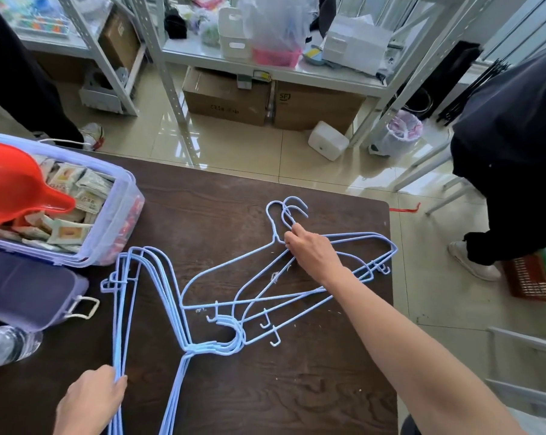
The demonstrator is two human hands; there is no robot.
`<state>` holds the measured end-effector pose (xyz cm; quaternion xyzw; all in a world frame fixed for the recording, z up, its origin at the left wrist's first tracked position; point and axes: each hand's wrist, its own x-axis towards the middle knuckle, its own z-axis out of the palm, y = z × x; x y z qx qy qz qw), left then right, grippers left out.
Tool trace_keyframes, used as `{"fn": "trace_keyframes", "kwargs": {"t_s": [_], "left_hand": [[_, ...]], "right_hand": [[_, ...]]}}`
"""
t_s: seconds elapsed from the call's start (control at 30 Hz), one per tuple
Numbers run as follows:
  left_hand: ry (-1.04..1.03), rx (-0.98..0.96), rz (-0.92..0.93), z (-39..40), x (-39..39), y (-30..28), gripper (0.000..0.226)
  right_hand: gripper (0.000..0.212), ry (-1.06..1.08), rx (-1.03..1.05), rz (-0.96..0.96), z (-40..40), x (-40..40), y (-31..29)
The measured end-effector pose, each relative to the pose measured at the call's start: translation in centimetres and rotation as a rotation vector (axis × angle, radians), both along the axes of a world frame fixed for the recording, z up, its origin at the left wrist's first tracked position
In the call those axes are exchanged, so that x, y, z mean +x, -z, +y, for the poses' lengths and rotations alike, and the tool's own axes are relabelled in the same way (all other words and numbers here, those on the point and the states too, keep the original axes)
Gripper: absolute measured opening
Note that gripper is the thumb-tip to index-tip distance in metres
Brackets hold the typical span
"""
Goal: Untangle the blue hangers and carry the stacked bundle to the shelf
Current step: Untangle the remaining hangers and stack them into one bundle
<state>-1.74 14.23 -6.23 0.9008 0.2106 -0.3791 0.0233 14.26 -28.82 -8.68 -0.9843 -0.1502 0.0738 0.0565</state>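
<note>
Your left hand (89, 400) has its fingers clenched round the long bars of a stacked bundle (146, 296) lying on the surface (312, 387). Your right hand (312, 252) pinches the necks of the loose hangers (265, 296), whose hooks fan out just beyond your fingertips. Sorting looks about half done; the shelf (265, 70) trip remains.

My only view sits on the person's head, close above the table (221, 196), facing forward and down toward its far edge.
</note>
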Motion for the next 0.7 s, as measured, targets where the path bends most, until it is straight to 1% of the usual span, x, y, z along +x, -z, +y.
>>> {"fn": "trace_keyframes", "kwargs": {"t_s": [0.07, 0.13, 0.27, 0.37, 0.43, 0.53, 0.7], "left_hand": [[0.016, -0.002, 0.006, 0.1, -0.1, 0.1, 0.034], [0.028, -0.006, 0.005, 0.1, -0.1, 0.1, 0.035], [0.047, -0.003, 0.009, -0.1, -0.1, -0.2, 0.034], [0.048, -0.01, 0.0, 0.0, -0.1, -0.1, 0.033], [0.053, -0.011, 0.005, 0.1, -0.1, 0.0, 0.033], [0.067, -0.008, -0.001, 0.5, -0.4, 0.6, 0.033], [0.091, -0.002, -0.019, 1.0, -0.9, 1.4, 0.035]], "right_hand": [[0.021, -0.107, -0.033, 0.024, -0.2, 0.1, 0.1], [0.021, -0.141, -0.061, 0.026, -0.8, 0.3, -0.1], [0.02, 0.011, -0.08, -0.018, -1.7, 0.3, 0.1], [0.031, -0.02, -0.1, -0.07, -2.2, 0.2, 0.5], [0.034, 0.001, -0.085, -0.091, -2.4, 0.7, 0.4], [0.032, 0.016, -0.048, -0.053, -2.5, 2.1, 0.3], [0.021, -0.056, 0.014, -0.01, -2.3, 4.1, 0.3]]}}
